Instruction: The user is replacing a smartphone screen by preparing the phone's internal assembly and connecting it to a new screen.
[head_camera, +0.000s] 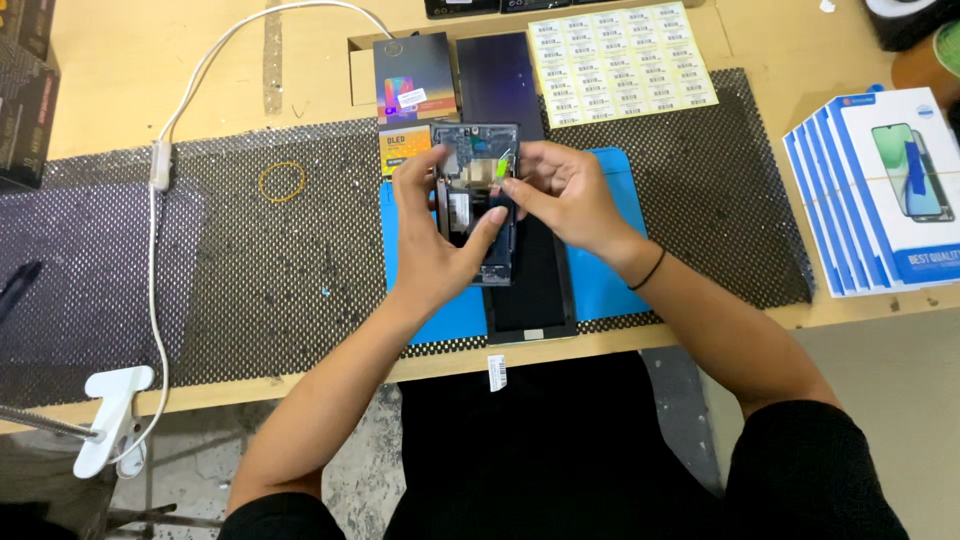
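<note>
over the blue mat (605, 285) at the middle of the bench, both hands met on a phone screen frame (478, 200), held with its inner side up, a little above a black screen panel (530, 290) that lay flat on the mat. the left hand (435, 235) gripped the frame's left edge, fingers curled over the top and the thumb stretched across its middle, pressed on the dark parts inside. the right hand (565, 195) came in from the other side, fingertips pinched together on a small green tab (500, 168) near the frame's upper right. a thin black band (648, 270) sat on the right wrist.

behind the frame lay a dark box (413, 75) and a second dark panel (497, 80), with a sheet of small labels (620, 60) just beside them. a stack of white and blue boxes (880, 190) stood well apart to the right. on the black mesh mat (250, 290) to the left lay a rubber band (282, 181), and a white cable (160, 230) ran down to a white clamp (112, 415) at the bench edge.
</note>
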